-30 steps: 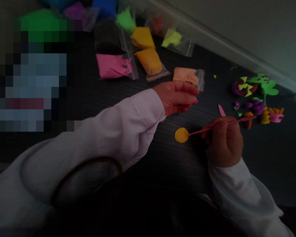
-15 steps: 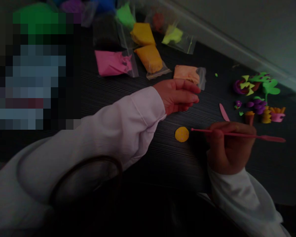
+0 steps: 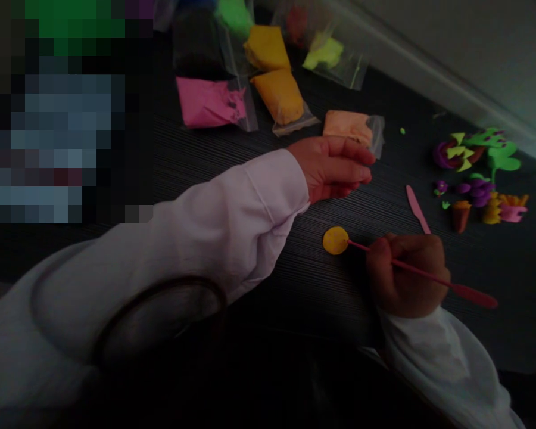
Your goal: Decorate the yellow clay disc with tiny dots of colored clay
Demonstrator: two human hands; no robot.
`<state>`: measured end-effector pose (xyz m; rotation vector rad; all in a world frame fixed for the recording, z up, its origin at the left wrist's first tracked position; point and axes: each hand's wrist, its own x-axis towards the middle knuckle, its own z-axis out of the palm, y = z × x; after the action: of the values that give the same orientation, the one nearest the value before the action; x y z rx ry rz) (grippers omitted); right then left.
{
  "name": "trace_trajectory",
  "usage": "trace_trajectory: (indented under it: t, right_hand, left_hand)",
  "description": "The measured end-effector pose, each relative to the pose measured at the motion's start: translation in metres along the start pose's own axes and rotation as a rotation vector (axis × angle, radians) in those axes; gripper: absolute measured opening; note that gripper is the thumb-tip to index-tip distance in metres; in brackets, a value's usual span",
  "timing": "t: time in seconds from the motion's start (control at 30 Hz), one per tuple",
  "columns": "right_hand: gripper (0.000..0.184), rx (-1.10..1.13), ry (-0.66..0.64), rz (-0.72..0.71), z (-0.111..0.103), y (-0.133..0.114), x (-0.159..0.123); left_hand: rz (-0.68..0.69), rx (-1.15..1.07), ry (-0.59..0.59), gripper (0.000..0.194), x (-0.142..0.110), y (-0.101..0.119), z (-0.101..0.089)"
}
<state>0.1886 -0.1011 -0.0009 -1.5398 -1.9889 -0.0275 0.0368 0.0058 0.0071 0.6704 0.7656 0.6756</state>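
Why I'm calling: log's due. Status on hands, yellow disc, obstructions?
Right hand gripping pink tool, tip at edge of yellow disc. Left hand open, near peach packet. Disc flat on table. Pink knife beside right hand, away from disc.

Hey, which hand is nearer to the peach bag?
Left. The left hand is just beside the peach bag, on its near side. The right hand is farther off, down by the yellow disc, holding a pink stick.

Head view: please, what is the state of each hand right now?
Left hand: open, nothing visible held, near the peach packet.
Right hand: closed, holding the thin pink tool, its tip at the yellow disc's edge.
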Motion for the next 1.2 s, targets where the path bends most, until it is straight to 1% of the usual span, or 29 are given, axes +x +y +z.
trace_trajectory:
  t: [0.2, 0.3, 0.4, 0.5, 0.67, 0.8, 0.93, 1.07, 1.2]
  right_hand:
    - [0.014, -0.062, -0.034, -0.022, -0.0003, -0.0010, 0.0015]
    - [0.014, -0.053, -0.017, 0.009, -0.0012, -0.0018, 0.0020]
    - [0.015, -0.065, -0.002, 0.004, -0.0014, -0.0036, 0.0038]
    - [0.015, -0.095, -0.037, -0.029, -0.0011, -0.0049, 0.0050]
    - [0.012, -0.029, -0.014, 0.046, -0.0011, -0.0043, 0.0034]
    - [0.013, -0.066, -0.056, -0.008, -0.0019, -0.0037, 0.0037]
    - [0.012, -0.013, -0.020, 0.034, -0.0019, -0.0025, 0.0032]
    - [0.013, -0.079, -0.051, -0.030, -0.0021, -0.0032, 0.0036]
    - [0.012, -0.066, -0.034, -0.003, -0.0018, -0.0034, 0.0036]
  left_hand:
    - [-0.013, 0.013, 0.006, 0.010, 0.0011, 0.0014, 0.0003]
    - [-0.026, 0.027, 0.014, 0.009, 0.0014, 0.0018, 0.0006]
    - [-0.003, 0.030, 0.008, 0.008, 0.0010, 0.0007, 0.0005]
    - [0.018, 0.014, -0.003, 0.008, 0.0007, -0.0009, -0.0001]
    - [0.022, -0.001, -0.004, 0.008, 0.0013, -0.0024, -0.0008]
    - [0.035, -0.010, -0.004, 0.008, 0.0014, -0.0024, 0.0002]
    - [0.016, -0.001, 0.024, 0.008, 0.0007, -0.0009, 0.0016]
    - [0.007, 0.008, 0.020, 0.009, 0.0006, 0.0002, 0.0015]
    - [0.013, 0.031, 0.004, 0.007, 0.0013, -0.0006, 0.0008]
